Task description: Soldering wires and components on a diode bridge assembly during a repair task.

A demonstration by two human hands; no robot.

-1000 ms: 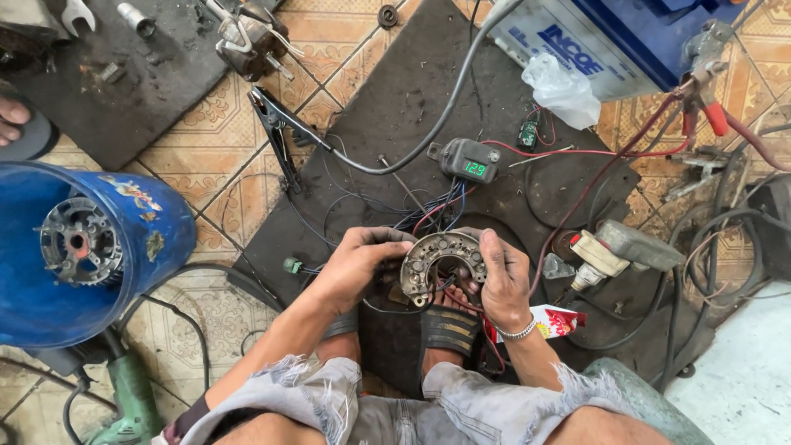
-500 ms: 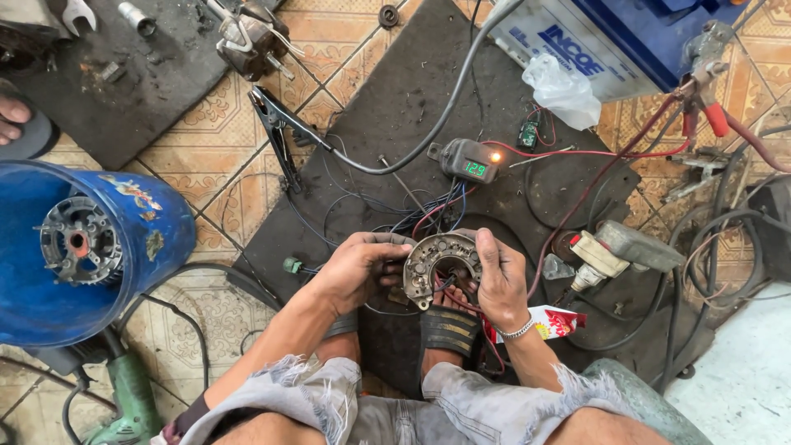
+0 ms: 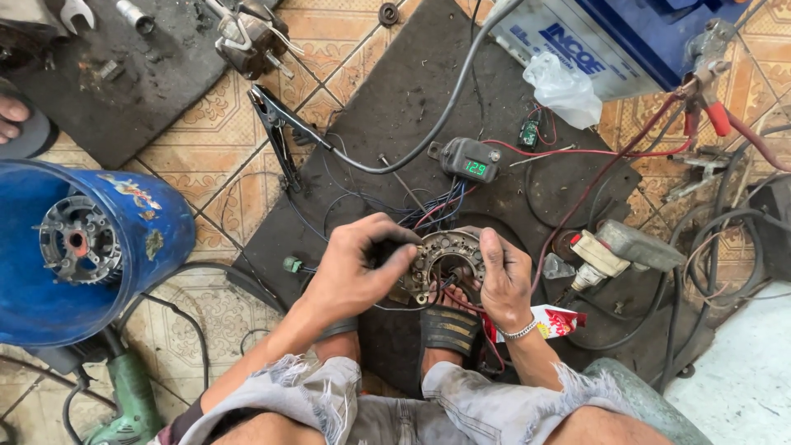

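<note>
Since the frame a second ago, the left hand (image 3: pixel 354 268) had slid up over the rectifier plate (image 3: pixel 449 259) and the meter (image 3: pixel 471 166) had lit green. Both hands were closed on the plate, the right hand (image 3: pixel 504 276) pinching its right edge, held just above the mat (image 3: pixel 395 115) between the feet. Wires (image 3: pixel 428 213) remained attached and the meter was live, so testing looked underway, not finished.

The grimy, horseshoe-shaped grey metal plate (image 3: pixel 445 257) looks dull and rough, with thin plastic-coated red, blue and black wires (image 3: pixel 428 211) running from it. It lies over a matt, dusty black rubber mat (image 3: pixel 395 115) on glazed, patterned beige ceramic floor tiles (image 3: pixel 214 177). The frayed grey denim shorts (image 3: pixel 329 395) look coarse, while the blue plastic drum (image 3: pixel 156 222) shines slightly.
</note>
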